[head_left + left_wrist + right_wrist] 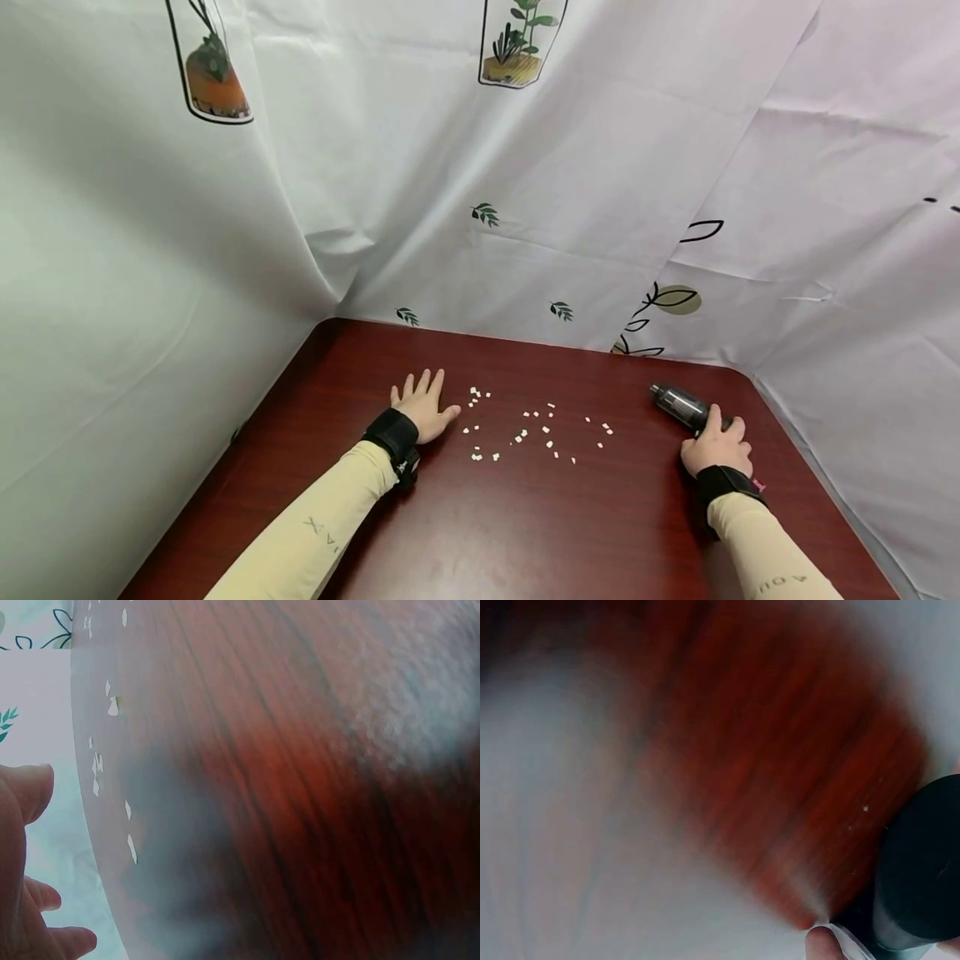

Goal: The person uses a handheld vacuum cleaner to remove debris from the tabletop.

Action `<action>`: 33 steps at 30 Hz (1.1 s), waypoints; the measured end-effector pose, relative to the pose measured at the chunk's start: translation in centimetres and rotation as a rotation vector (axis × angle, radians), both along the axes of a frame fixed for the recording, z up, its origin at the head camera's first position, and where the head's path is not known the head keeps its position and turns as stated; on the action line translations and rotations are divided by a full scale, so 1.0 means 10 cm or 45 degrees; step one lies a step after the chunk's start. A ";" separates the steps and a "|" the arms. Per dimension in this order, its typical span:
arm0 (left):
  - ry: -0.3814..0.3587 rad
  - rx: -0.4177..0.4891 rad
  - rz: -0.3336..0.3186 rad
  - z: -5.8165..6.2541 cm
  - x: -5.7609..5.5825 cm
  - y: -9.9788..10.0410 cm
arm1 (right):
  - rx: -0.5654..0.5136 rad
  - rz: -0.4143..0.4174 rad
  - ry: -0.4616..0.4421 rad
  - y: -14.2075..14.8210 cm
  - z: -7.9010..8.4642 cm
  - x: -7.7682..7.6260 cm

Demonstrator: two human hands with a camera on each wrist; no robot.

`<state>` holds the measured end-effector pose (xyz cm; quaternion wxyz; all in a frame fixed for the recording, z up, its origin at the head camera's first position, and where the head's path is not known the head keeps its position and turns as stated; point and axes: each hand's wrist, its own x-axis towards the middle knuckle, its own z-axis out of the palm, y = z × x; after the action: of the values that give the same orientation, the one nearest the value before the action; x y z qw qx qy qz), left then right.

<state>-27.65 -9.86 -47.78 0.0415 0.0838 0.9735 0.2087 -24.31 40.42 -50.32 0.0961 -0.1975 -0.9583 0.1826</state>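
Observation:
Small white paper scraps [546, 430] lie scattered over the middle of the dark red table; some scraps [113, 706] also show in the left wrist view. Just left of them, my left hand [422, 413] is spread palm down with its fingers straight, holding nothing. At the table's right side lies a dark cylindrical handheld vacuum [678, 406], its narrow nozzle pointing to the far left. My right hand [717, 447] grips its near end. The right wrist view shows the vacuum's round black end [922, 862] between fingertips [823, 944].
A white printed curtain [525, 275] hangs close behind the table and along both sides. The glossy wooden tabletop [525, 533] stretches toward me between the two arms. Black bands [392, 433] circle both wrists.

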 end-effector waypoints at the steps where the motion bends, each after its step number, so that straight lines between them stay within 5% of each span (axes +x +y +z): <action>1: 0.001 0.000 -0.002 0.00 0.01 0.00 | 0.005 0.002 -0.006 0.00 0.01 0.00; 8: -0.036 -0.037 0.002 -0.05 0.04 -0.01 | 0.002 0.018 -0.039 -0.06 0.05 0.03; 21: -0.059 0.003 -0.019 0.07 0.11 -0.02 | -0.025 0.025 0.013 -0.04 0.09 0.13; 33: 0.066 0.268 0.039 -0.06 0.03 0.10 | 0.023 0.137 0.139 -0.47 0.24 0.04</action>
<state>-27.33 -8.82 -48.43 0.0038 0.0781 0.9481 0.3083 -23.91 35.75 -47.92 0.1400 -0.1344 -0.9625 0.1893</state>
